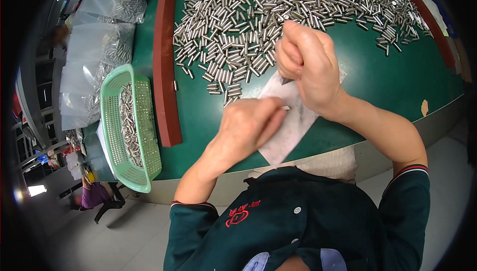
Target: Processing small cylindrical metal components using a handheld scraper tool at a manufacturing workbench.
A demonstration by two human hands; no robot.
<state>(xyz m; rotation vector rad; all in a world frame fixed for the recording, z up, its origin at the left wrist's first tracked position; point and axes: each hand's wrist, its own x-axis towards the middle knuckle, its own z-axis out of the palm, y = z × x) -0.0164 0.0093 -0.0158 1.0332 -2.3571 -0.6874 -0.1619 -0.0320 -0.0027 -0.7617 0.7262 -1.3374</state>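
My left hand [247,124] is closed, palm down, over a whitish, smudged sheet [280,144] at the table's near edge. A tiny bright bit shows by its fingertips; what it holds is hidden. Above the sheet, to the right, my right hand [313,65] is curled into a fist. A small dark, pointed piece sticks out below its fingers, too little to name. Beyond both hands, many short shiny metal pins [238,37] lie spread over the green tabletop [367,67], the closest ones just past my left hand.
Red-brown rails [166,72] border the table at left and right. Outside the left rail stands a light green perforated basket [108,122] with pins inside. Clear plastic bags of pins [94,50] line the far left. In the background at lower left is a person in purple [94,195].
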